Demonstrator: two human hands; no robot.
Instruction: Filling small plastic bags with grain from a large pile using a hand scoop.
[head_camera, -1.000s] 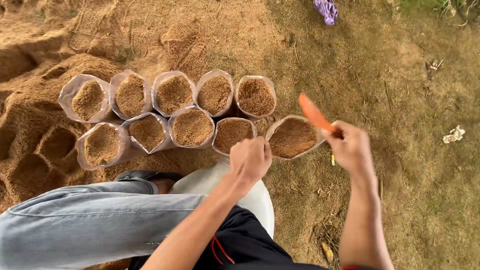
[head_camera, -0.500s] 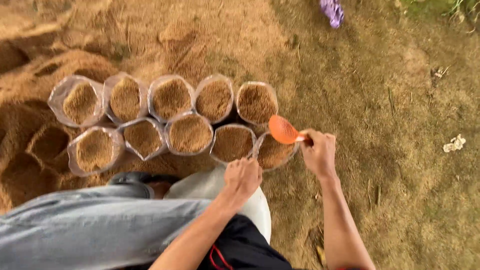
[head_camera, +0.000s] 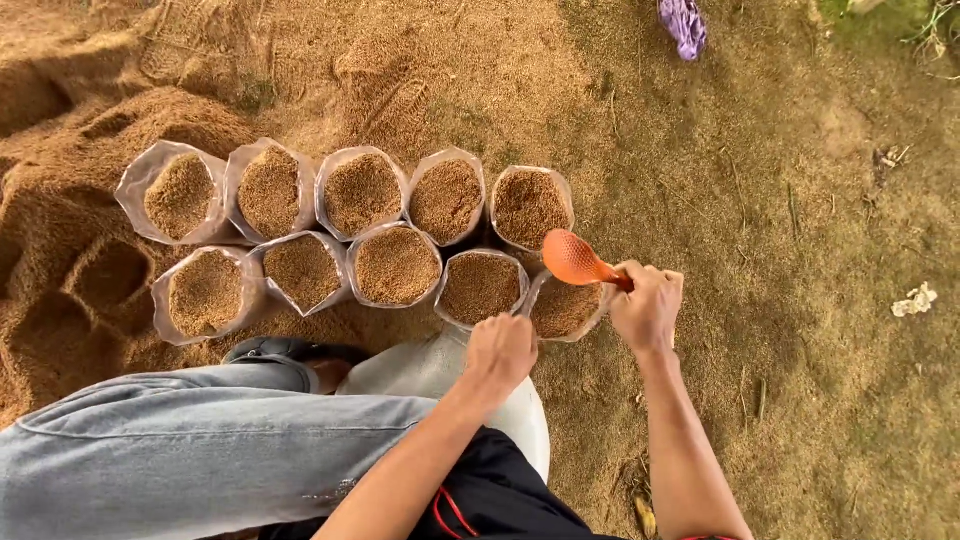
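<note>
Far left of the frame: a dug-out heap of loose brown husk (head_camera: 60, 290), pitted with scoop hollows. Just right of it, two rows of clear plastic bags (head_camera: 270, 190), five above and five below, all packed nearly to the brim and leaning against each other. Lower left: a bent knee in grey jeans (head_camera: 200, 450), with a white sack (head_camera: 440, 375) beside it. Centre, below the lower row: left hand (head_camera: 500, 350), fingers curled on the near rim of the last bag (head_camera: 565, 305), apparently pinching the plastic, though exact grip hard to tell. Right of centre: right hand (head_camera: 647, 305) clenched round the handle of an orange scoop (head_camera: 572, 258), bowl hovering over that bag's upper edge. Likely trouble: thin rim slipping or folding, bag tipping, husk spilling onto the bare ground (head_camera: 800, 350); or an overfilled mouth shedding material.
</note>
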